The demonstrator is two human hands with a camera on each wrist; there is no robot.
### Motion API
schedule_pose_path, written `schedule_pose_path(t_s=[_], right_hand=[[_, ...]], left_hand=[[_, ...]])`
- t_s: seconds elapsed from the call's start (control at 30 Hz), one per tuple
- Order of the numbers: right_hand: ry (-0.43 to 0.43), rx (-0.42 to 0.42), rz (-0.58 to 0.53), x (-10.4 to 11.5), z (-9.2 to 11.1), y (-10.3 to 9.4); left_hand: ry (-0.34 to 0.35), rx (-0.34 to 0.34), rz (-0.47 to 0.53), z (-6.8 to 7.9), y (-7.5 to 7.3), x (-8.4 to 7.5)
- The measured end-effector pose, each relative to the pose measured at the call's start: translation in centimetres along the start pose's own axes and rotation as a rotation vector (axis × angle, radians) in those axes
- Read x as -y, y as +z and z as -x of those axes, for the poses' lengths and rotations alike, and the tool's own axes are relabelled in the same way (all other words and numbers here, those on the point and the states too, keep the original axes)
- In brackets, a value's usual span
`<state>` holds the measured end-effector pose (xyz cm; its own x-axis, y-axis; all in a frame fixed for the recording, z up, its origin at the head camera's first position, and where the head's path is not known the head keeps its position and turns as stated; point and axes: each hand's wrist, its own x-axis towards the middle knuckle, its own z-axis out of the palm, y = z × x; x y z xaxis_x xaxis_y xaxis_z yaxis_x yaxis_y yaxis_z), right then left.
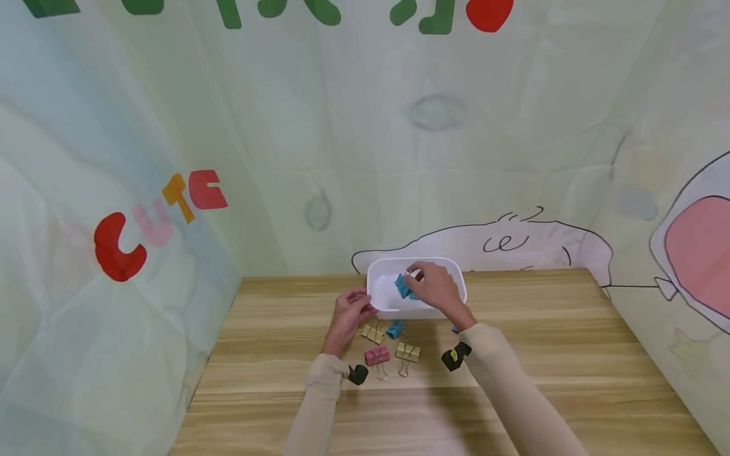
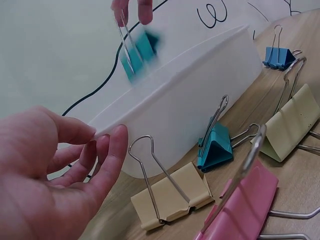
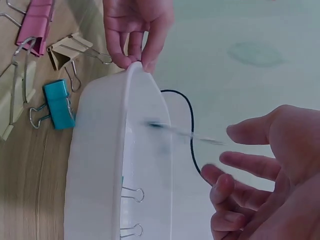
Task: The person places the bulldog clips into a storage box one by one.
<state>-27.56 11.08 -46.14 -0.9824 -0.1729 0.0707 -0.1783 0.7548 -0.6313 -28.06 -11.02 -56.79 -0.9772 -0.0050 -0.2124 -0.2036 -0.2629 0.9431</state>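
With thumb and fingertips, my left hand (image 1: 346, 316) pinches the left rim of a white plastic box (image 1: 412, 313). Over the box is my right hand (image 1: 436, 286), its thumb and fingers parted. A teal binder clip (image 2: 136, 59), blurred, hangs in the air just below these fingertips; in the right wrist view its wire handle ends in the gap between thumb and forefinger. Wire handles (image 3: 133, 195) of other clips show inside the box. Close to my left hand, a beige binder clip (image 2: 172, 195) and another teal clip (image 2: 216, 145) lie against the box's front.
A pink binder clip (image 1: 377, 356) and a second beige clip (image 1: 407, 353) lie on the wooden table (image 1: 274, 380) in front of the box. A blue clip (image 2: 280, 57) sits farther right, partly behind my right forearm. A printed cloth (image 1: 342, 126) hangs behind the table.
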Motion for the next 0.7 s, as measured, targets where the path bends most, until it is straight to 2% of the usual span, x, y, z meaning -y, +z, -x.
schedule_pose_path(t_s=[0.13, 0.37, 0.7], right_hand=[[0.054, 0.007, 0.029, -0.2, -0.2, 0.1], [0.017, -0.018, 0.044, -1.5, 0.7, -0.3], [0.026, -0.062, 0.042, -3.0, 2.4, -1.4]], left_hand=[[0.005, 0.019, 0.008, 0.0, 0.3, 0.0], [-0.012, 0.005, 0.000, 0.1, 0.3, -0.1], [-0.019, 0.009, 0.001, -0.1, 0.0, 0.0]])
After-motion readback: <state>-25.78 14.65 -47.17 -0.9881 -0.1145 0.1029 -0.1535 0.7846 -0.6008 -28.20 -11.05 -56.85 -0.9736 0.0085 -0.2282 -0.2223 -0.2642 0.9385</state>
